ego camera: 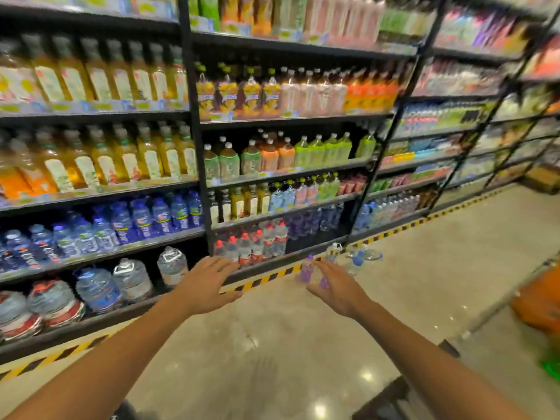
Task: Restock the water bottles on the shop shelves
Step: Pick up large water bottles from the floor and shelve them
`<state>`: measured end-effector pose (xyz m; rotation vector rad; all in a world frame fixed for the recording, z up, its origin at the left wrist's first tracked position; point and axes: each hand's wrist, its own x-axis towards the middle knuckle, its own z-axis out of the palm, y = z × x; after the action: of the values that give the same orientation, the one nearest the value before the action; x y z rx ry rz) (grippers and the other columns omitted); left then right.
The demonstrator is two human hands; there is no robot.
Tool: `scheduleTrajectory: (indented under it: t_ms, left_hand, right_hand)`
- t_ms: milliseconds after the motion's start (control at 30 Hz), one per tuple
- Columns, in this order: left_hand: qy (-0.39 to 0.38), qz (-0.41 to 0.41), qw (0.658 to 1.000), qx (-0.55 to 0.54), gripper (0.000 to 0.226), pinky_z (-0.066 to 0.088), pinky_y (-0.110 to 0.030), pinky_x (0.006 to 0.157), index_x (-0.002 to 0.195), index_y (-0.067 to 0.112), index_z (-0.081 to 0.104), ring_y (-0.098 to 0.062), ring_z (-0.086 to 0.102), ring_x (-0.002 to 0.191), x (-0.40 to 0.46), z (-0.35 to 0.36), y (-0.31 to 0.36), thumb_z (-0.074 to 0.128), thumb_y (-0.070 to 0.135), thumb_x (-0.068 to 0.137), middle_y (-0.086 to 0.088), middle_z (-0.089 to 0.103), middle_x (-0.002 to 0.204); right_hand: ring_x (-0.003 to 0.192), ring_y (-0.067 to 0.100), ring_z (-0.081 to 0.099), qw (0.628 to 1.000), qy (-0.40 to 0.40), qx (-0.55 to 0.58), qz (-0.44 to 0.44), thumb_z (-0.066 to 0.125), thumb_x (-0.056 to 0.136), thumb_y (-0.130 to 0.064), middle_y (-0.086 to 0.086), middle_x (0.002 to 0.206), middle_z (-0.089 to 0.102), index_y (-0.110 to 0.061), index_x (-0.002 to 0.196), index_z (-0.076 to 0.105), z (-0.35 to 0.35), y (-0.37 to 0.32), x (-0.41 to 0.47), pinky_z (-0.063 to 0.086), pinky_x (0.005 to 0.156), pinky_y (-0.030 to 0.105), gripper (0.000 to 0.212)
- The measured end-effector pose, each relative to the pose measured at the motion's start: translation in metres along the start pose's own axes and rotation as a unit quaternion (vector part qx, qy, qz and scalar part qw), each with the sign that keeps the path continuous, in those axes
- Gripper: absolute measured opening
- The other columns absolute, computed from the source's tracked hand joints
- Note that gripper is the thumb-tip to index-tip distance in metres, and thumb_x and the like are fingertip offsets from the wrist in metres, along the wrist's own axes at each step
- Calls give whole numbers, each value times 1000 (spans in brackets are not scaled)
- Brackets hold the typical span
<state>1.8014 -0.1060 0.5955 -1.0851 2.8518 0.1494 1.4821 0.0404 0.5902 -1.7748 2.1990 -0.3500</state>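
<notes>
Neither grip holds anything: left hand [209, 280] and right hand [336, 287] spread wide, reaching toward loose bottles [307, 268] on the floor [272, 344]. Pickup step; grasping one comes next.

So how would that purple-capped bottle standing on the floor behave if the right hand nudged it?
The purple-capped bottle is tall and narrow on glossy floor, so it would probably tip, then roll. It looks like clear thin plastic, likely denting under a firm grip. Right hand is open beside it.
</notes>
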Motion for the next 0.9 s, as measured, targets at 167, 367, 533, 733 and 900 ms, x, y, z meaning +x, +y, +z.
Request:
scheduleTrajectory:
  t_ms: [167,367,533,733,900]
  left_hand:
    - [-12,50,999,4,85,10,-39,127,161,25,18,-20,15,155,78,5,20,29,76,95,2,18,168]
    - [-43,90,995,-5,85,13,-39,127,162,27,16,-21,15,155,177,15,20,32,76,95,2,16,169]
    - [-62,137,989,-14,84,18,-38,124,161,25,20,-20,21,153,260,26,20,38,73,95,2,23,167]
    - [-87,165,982,-26,81,25,-40,122,158,23,27,-23,27,151,365,41,29,41,71,94,-1,27,165]
    - [-124,184,974,-36,81,20,-36,122,159,21,24,-23,26,150,454,65,49,45,67,96,-1,28,164]
  right_hand:
    - [149,22,34,999,19,14,41,59,98,-55,2,162,39,-21,156,37,-10,50,9,25,122,33,71]
    - [149,23,32,994,23,45,100,58,100,-51,6,163,37,-16,157,35,-10,85,49,21,119,28,71]
    - [149,23,33,982,23,79,169,57,100,-52,5,163,36,-17,158,33,-12,114,91,24,119,29,72]
    - [150,23,31,967,19,112,226,54,101,-53,4,164,33,-19,159,30,-9,167,138,25,122,34,72]
    - [150,23,31,957,6,139,255,54,101,-53,6,164,33,-18,160,30,-8,238,186,24,121,33,72]
